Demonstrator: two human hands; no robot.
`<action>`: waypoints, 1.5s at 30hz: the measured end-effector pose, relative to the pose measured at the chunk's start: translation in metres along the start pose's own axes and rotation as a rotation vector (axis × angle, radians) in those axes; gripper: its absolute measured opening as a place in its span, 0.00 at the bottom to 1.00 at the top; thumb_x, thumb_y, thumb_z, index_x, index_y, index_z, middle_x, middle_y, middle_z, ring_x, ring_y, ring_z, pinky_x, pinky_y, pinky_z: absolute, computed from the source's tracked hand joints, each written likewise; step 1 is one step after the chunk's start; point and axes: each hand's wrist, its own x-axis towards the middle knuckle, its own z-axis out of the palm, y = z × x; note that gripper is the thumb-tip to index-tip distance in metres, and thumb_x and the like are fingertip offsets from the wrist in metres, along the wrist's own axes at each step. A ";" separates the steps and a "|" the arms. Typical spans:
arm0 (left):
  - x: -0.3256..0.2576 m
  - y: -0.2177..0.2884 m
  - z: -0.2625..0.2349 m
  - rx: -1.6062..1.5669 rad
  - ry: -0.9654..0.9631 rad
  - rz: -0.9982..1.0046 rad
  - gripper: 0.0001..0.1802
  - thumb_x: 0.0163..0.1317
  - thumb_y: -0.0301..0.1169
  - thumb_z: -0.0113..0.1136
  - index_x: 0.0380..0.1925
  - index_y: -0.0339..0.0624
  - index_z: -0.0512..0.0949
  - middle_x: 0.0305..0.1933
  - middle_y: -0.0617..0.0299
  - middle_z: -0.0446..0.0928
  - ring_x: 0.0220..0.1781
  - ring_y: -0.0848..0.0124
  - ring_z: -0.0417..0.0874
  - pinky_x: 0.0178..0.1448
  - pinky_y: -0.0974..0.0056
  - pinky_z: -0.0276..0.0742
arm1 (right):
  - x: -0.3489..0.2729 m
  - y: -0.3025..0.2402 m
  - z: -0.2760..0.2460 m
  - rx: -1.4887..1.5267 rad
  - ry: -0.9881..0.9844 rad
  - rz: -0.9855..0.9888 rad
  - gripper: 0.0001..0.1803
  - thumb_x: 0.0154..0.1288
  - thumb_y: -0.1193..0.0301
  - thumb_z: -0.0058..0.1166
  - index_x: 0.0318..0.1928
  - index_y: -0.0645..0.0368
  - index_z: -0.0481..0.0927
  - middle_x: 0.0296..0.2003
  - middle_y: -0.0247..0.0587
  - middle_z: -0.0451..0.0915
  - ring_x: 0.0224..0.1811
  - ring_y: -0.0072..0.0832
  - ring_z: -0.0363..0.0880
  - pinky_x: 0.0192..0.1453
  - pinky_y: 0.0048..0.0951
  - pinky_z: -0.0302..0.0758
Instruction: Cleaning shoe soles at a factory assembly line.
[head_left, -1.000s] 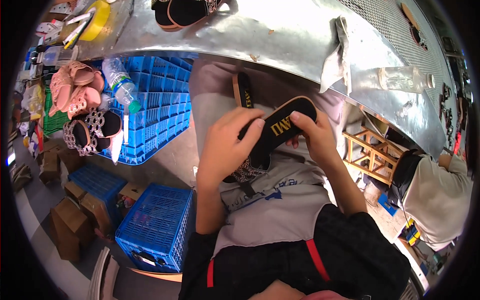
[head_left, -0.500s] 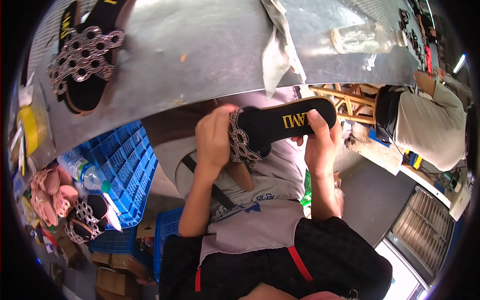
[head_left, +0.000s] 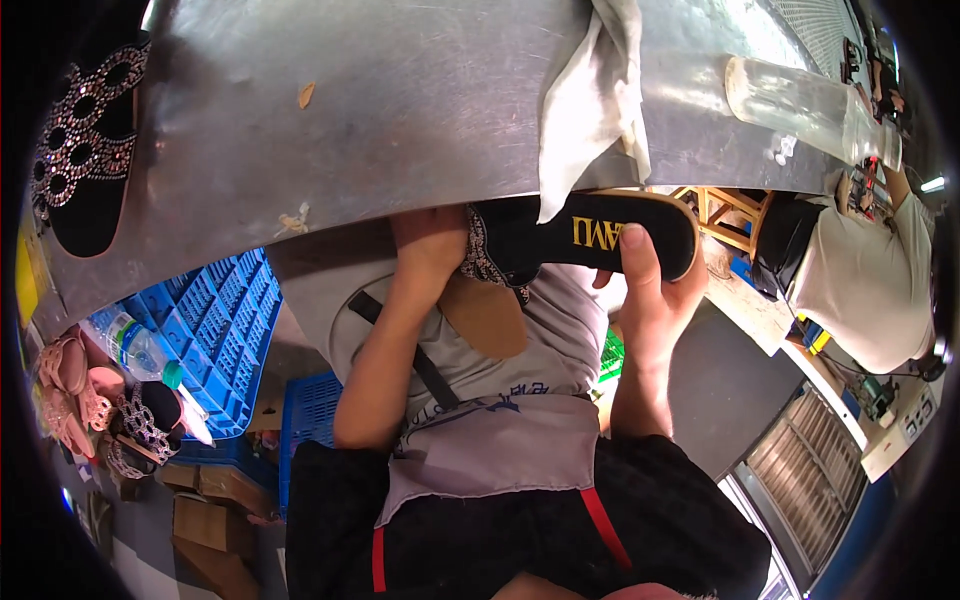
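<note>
A black slide sandal (head_left: 555, 238) with a glittery strap and gold lettering on its insole is held level at the table's front edge. My right hand (head_left: 655, 290) grips its heel end, thumb on top of the insole. My left hand (head_left: 432, 248) is closed at the strap end, with its fingers mostly hidden by the table edge and the sandal. Below the strap, a tan sole (head_left: 488, 318) lies over my lap; its other end is hidden. Another glittery black sandal (head_left: 92, 160) rests on the table at the far left.
The metal table (head_left: 400, 110) carries a white cloth (head_left: 590, 110) hanging over its edge and a clear plastic bottle (head_left: 800, 105). At left are a blue crate (head_left: 215, 330), pink sandals (head_left: 75, 395) and a water bottle (head_left: 140, 350). A person (head_left: 860, 280) sits at right.
The sandal's strap end and my left hand have gone partly under the table edge. More of the tan sole shows. The view has shifted, moving the table things sideways.
</note>
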 end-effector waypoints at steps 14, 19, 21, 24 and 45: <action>-0.016 -0.004 0.014 -0.071 -0.268 0.016 0.16 0.66 0.26 0.62 0.52 0.32 0.83 0.53 0.38 0.83 0.58 0.40 0.82 0.65 0.43 0.75 | -0.007 -0.020 0.021 -0.137 0.138 -0.023 0.24 0.75 0.76 0.62 0.61 0.65 0.61 0.52 0.54 0.79 0.35 0.25 0.85 0.32 0.24 0.86; -0.021 -0.006 0.020 -0.110 -0.301 -0.034 0.16 0.67 0.26 0.61 0.53 0.33 0.83 0.54 0.39 0.83 0.59 0.41 0.82 0.66 0.44 0.74 | -0.014 -0.019 0.027 -0.272 0.155 -0.022 0.29 0.69 0.78 0.67 0.61 0.68 0.61 0.52 0.53 0.78 0.39 0.30 0.87 0.36 0.27 0.89; -0.019 -0.008 0.025 -0.116 -0.308 -0.048 0.16 0.67 0.26 0.61 0.54 0.33 0.82 0.55 0.39 0.83 0.59 0.41 0.81 0.66 0.44 0.74 | -0.012 -0.015 0.025 -0.324 0.154 -0.046 0.30 0.68 0.78 0.68 0.61 0.68 0.61 0.52 0.53 0.79 0.40 0.30 0.87 0.39 0.28 0.88; -0.014 -0.017 0.029 -0.125 -0.324 -0.072 0.16 0.68 0.26 0.60 0.54 0.33 0.82 0.56 0.39 0.82 0.60 0.41 0.81 0.67 0.45 0.74 | -0.010 -0.012 0.019 -0.712 0.038 -0.293 0.31 0.67 0.77 0.70 0.60 0.68 0.62 0.50 0.52 0.80 0.44 0.32 0.86 0.47 0.31 0.86; -0.045 -0.031 0.020 -0.113 -0.333 -0.164 0.18 0.73 0.26 0.57 0.60 0.34 0.79 0.61 0.40 0.81 0.64 0.43 0.79 0.71 0.48 0.71 | -0.014 0.009 0.034 -0.699 0.148 -0.272 0.27 0.69 0.76 0.68 0.59 0.66 0.66 0.51 0.47 0.76 0.48 0.30 0.78 0.55 0.32 0.77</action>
